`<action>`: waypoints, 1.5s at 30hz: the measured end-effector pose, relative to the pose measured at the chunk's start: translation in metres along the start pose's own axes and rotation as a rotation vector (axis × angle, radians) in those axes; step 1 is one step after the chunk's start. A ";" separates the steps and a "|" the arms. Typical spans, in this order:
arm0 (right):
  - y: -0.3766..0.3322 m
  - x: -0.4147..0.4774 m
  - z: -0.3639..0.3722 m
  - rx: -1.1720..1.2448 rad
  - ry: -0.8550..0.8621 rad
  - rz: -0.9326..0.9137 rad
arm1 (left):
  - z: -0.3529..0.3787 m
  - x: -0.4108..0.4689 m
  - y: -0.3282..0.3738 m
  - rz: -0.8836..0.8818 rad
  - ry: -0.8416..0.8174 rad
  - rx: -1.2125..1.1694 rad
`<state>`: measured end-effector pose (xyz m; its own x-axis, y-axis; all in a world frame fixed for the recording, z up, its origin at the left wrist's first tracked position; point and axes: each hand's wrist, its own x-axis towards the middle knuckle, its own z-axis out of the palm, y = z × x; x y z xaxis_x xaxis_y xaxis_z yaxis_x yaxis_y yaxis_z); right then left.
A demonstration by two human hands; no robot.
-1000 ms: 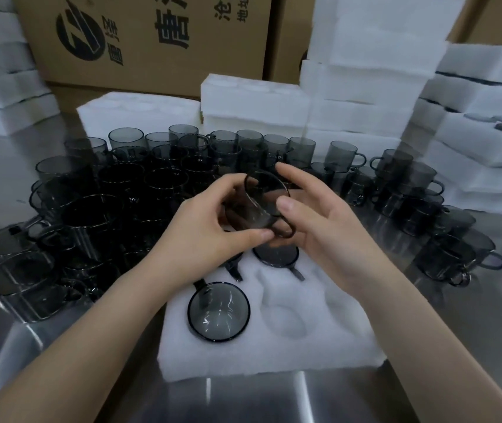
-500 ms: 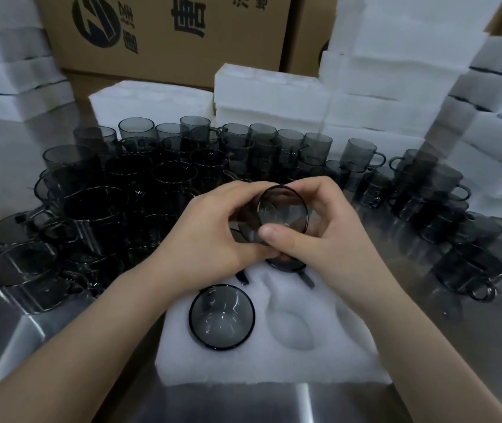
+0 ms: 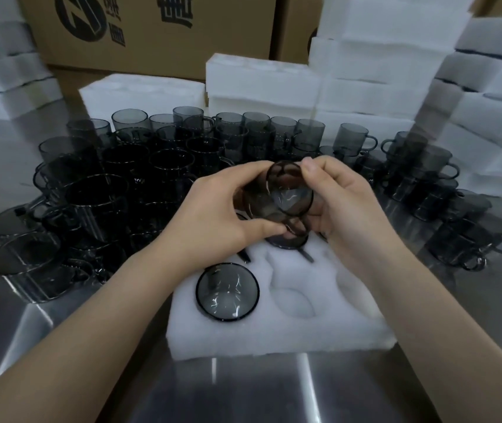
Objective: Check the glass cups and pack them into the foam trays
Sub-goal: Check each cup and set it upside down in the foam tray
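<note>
**Item: smoked-glass cup, under inspection above the foam tray**

Step in hand: checking, judged from the pose; the held cup (image 3: 286, 193) is lifted above the far half of the foam tray (image 3: 274, 337), tipped on its side with its mouth turned toward the camera; not yet packed.

Grip: left hand (image 3: 213, 218) curled round the cup's body from the left, thumb beneath; right hand (image 3: 344, 209) pinching the rim at the top and closing on the right side; both hands grasp the one cup.

Appearance: dark grey, transparent, thin round rim, light glinting off the base; handle apparently low, by the left thumb, though the glass overlaps there and it cannot be told for sure; no chip or crack discernible at this sharpness.

In the tray: one seated cup (image 3: 227, 291) in the near-left pocket, mouth up; another cup (image 3: 286, 244) directly beneath the hands, partly hidden; an empty pocket (image 3: 297, 300) at near centre.

Next move, if the cup passes: turn it upright, line its handle with a pocket's slot, lower it in.

Beyond the tray: loose cups (image 3: 152, 166), crowded.
</note>
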<state>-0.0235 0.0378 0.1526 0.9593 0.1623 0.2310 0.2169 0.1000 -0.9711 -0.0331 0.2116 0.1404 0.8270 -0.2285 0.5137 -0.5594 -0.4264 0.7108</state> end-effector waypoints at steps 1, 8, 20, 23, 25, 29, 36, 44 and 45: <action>-0.001 0.001 -0.004 0.026 -0.071 0.025 | 0.000 0.001 -0.001 -0.017 0.010 -0.023; 0.000 0.002 -0.019 0.086 -0.371 -0.011 | 0.000 0.001 -0.004 -0.097 0.015 -0.077; 0.006 -0.009 0.008 -0.395 0.105 -0.181 | 0.003 -0.002 0.005 0.094 -0.023 0.205; 0.004 -0.007 0.010 -0.342 0.166 -0.195 | 0.003 -0.002 0.005 0.114 -0.033 0.209; 0.003 -0.005 0.008 -0.275 0.164 -0.171 | 0.003 -0.002 0.005 0.093 -0.043 0.178; -0.001 -0.005 0.003 -0.109 0.076 -0.086 | 0.003 -0.001 0.004 0.035 -0.005 0.083; -0.006 -0.003 -0.007 0.195 -0.113 0.001 | -0.002 0.004 0.003 -0.132 0.040 -0.214; -0.008 0.002 -0.009 0.335 -0.196 0.099 | -0.002 0.024 0.022 -0.235 -0.163 -0.395; -0.008 0.005 -0.008 0.340 -0.161 0.086 | -0.001 0.025 0.023 -0.244 -0.109 -0.410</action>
<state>-0.0191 0.0300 0.1607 0.9247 0.3340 0.1825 0.0384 0.3951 -0.9178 -0.0251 0.1968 0.1699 0.9256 -0.2642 0.2709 -0.3066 -0.1042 0.9461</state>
